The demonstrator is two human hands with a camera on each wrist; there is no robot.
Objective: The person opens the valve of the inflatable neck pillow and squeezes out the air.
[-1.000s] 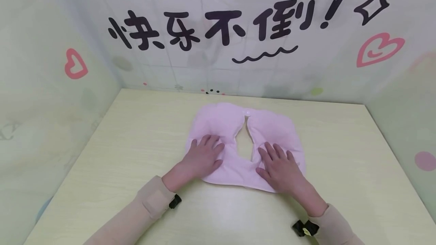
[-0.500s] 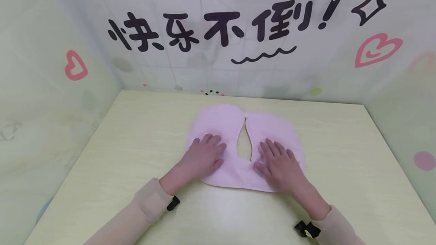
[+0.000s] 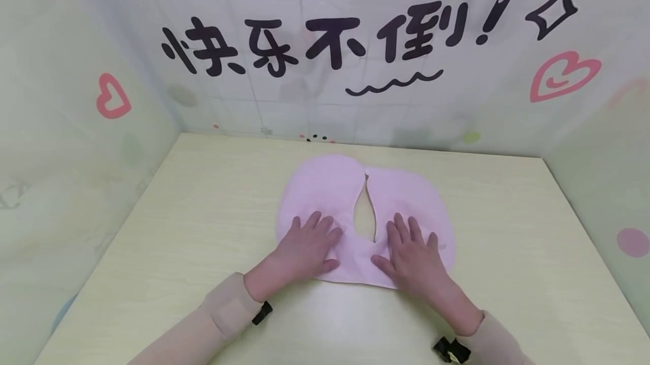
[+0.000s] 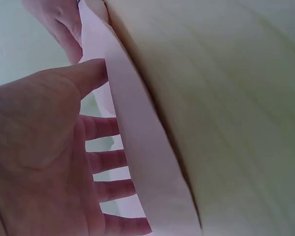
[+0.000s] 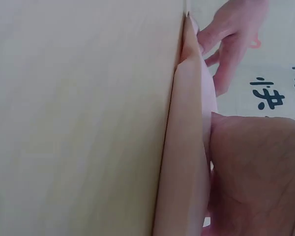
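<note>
A pink cloth bib (image 3: pixel 325 181) lies spread on the table, its two rounded lobes meeting at the far side above a teardrop-shaped neck opening. On its left near part rests my left hand (image 3: pixel 304 249), fingers extended and spread. My right hand (image 3: pixel 417 263) rests likewise on the right near part, its thumb pointing inward. Seen from the left wrist, the near edge of the bib (image 4: pixel 142 137) runs under the straight fingers (image 4: pixel 108 161). The right wrist view shows the bib's edge (image 5: pixel 184 142) beside the palm, with that hand's fingers mostly hidden.
The pale wooden table (image 3: pixel 193 196) extends around the bib. A printed white backdrop (image 3: pixel 315 111) with black lettering stands along the far edge, and similar sheets close off the left and right sides. Black wrist mounts (image 3: pixel 262 313) sit under the sleeves.
Both hands have slid slightly toward the near edge of the bib. The cloth lies smoother than a second ago, and the neck opening has become narrower.
</note>
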